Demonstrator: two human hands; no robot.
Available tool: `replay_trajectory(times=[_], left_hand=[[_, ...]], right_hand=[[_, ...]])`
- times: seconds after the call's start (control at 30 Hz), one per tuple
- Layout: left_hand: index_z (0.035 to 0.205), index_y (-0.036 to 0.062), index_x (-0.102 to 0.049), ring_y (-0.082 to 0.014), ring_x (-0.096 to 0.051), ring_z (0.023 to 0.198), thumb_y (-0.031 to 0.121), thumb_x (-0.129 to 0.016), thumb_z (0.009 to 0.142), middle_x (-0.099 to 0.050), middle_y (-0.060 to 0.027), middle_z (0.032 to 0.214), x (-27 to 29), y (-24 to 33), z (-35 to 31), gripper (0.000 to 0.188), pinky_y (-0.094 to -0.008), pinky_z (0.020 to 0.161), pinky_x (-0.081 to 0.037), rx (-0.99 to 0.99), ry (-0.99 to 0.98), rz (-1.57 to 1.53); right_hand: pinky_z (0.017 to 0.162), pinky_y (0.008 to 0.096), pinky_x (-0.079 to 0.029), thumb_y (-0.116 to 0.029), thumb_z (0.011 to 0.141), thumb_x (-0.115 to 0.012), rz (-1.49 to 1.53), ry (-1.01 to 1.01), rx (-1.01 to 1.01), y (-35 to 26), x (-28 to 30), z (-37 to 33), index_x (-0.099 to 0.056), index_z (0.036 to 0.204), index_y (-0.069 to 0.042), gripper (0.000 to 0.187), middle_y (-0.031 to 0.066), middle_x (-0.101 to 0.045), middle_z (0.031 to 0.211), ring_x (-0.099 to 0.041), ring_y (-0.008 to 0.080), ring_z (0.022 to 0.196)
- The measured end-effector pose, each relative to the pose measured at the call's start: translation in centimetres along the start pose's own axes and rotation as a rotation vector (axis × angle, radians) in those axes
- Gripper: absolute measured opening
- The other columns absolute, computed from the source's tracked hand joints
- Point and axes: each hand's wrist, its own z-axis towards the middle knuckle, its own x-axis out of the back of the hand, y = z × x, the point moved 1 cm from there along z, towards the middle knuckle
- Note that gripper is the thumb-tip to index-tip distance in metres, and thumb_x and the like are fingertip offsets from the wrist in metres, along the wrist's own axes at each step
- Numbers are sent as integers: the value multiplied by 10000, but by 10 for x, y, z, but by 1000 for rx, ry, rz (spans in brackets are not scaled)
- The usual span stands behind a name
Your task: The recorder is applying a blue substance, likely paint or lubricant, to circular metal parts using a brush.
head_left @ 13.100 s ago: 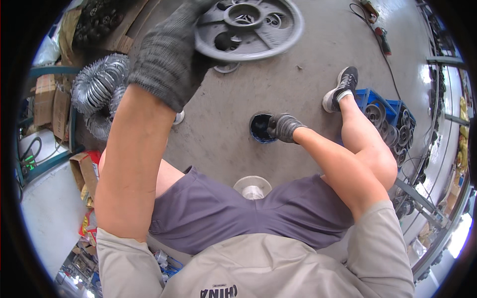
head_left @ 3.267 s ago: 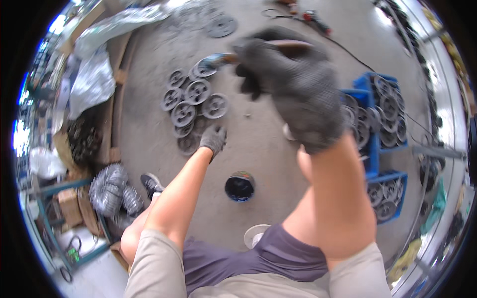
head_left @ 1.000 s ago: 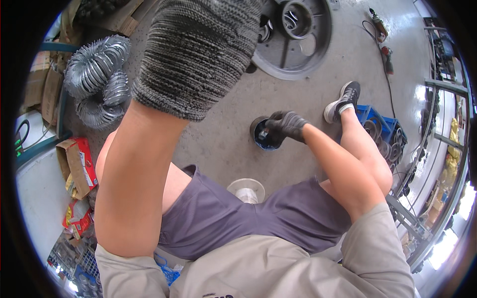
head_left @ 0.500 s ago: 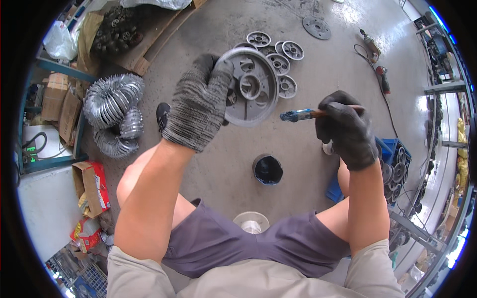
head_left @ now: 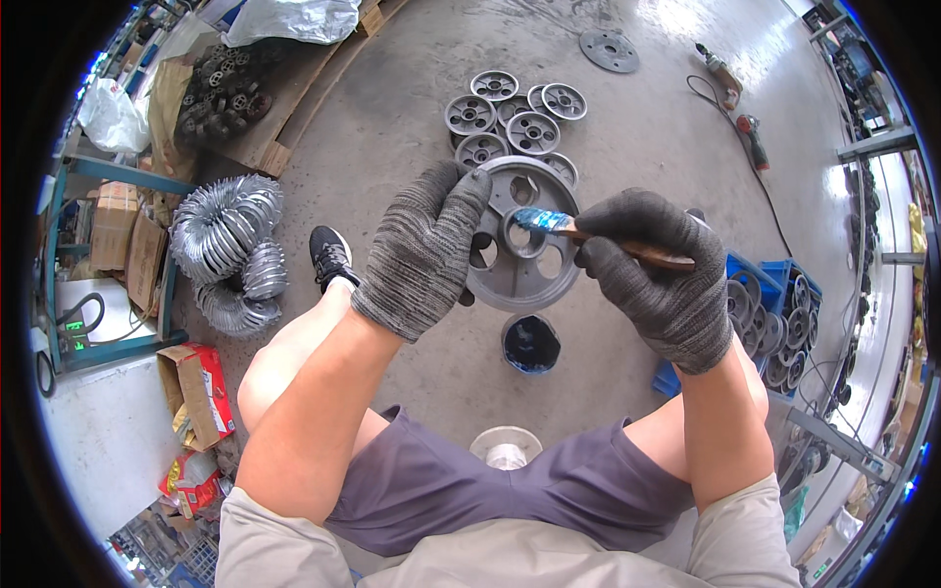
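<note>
A grey metal wheel point(head_left: 544, 285) with round cut-outs and a central hub is held up in front of me. My left hand point(head_left: 423, 245), in a grey knit glove, grips its left rim, thumb on the near face and fingers partly hidden behind. Closed round the wooden handle of a paintbrush point(head_left: 588, 233) is my gloved right hand point(head_left: 667, 269). The brush's blue-wet bristles lie over the wheel's hub; whether they touch it I cannot tell. Below the wheel, a pot of dark blue paint point(head_left: 531, 345) stands on the floor.
Several similar wheels point(head_left: 533, 131) lie beyond my hands, near a flat disc point(head_left: 609, 50). Blue crates point(head_left: 774, 274) of wheels stand to the right, with a corded power tool point(head_left: 753, 142) farther off. Silver flexible ducting point(head_left: 223, 230) and a pallet point(head_left: 284, 137) are at the left.
The wheel has come down and nearer, turning more face-on. My right hand has moved left, bringing the brush from beside the wheel to over its hub.
</note>
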Motion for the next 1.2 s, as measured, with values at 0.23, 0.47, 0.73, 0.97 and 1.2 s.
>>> replay_trajectory(times=[0.23,0.47,0.73,0.97,1.2], left_hand=[[1206,12,-623,-115,-654,699,367,-604,985,-669,-84,885,3,4,-8,419,-243,460,-516,125,-107,-123],[1241,20,-604,-131,-653,674,389,-587,991,-650,-86,878,4,8,-8,446,-261,388,-501,205,-141,-114],[1146,17,-601,-146,-642,625,380,-550,1021,-654,-84,820,-4,0,-9,387,-279,439,-488,-20,-150,41],[1091,29,-586,-156,-651,676,285,-502,1062,-679,-110,789,-15,-7,-12,271,-323,623,-522,-600,22,348],[1086,46,-611,-122,-632,656,285,-512,1060,-679,-80,766,-14,-1,-10,260,-299,598,-519,-532,123,217]], right_hand=[[768,316,-568,13,774,-703,106,-255,69,7,5,2,-730,975,-28,207,76,-721,894,-686,158,799],[671,329,-546,31,741,-700,-191,-166,295,-10,15,2,-723,952,-36,222,103,-685,823,-690,218,745],[635,392,-558,-34,729,-726,-686,-195,259,-23,-3,-7,-692,955,-65,230,99,-632,734,-654,342,674],[554,296,-551,-205,876,-716,26,-102,-311,-15,6,-4,-703,980,-8,223,101,-713,760,-668,152,609],[523,252,-525,-196,894,-710,323,128,-204,-16,36,-7,-692,960,21,228,100,-691,747,-656,142,595]])
